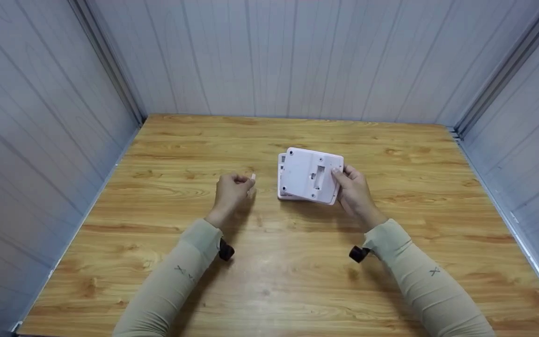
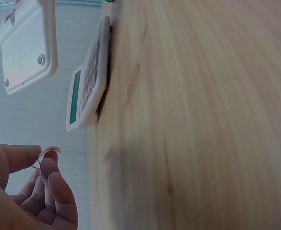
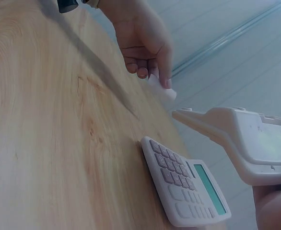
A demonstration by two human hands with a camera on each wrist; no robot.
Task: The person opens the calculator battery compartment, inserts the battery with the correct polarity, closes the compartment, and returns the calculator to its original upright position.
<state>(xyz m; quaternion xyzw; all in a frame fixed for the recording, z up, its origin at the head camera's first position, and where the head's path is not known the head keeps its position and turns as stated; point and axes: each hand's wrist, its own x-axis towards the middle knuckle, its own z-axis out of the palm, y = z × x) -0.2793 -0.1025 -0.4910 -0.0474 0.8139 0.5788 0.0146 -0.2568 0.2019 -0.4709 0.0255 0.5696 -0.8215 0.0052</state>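
My right hand (image 1: 356, 192) grips a white calculator (image 1: 302, 175) by its right edge, thumb on the back. Its underside faces up, showing round feet and an uncovered battery slot (image 1: 319, 178); its key side is hidden in the head view. Below it on the table lies a second white calculator (image 3: 181, 187), keys and green display facing up, mostly covered in the head view. To the left, my left hand (image 1: 232, 193) pinches a small thin white piece (image 3: 161, 88) between thumb and fingers, apart from both calculators. It looks like a battery cover.
The wood-grain table (image 1: 269, 281) is enclosed by pale panel walls (image 1: 269, 56) at the back and both sides. A black wrist camera (image 1: 226, 250) sits at the left cuff, and another black camera (image 1: 358, 254) at the right cuff.
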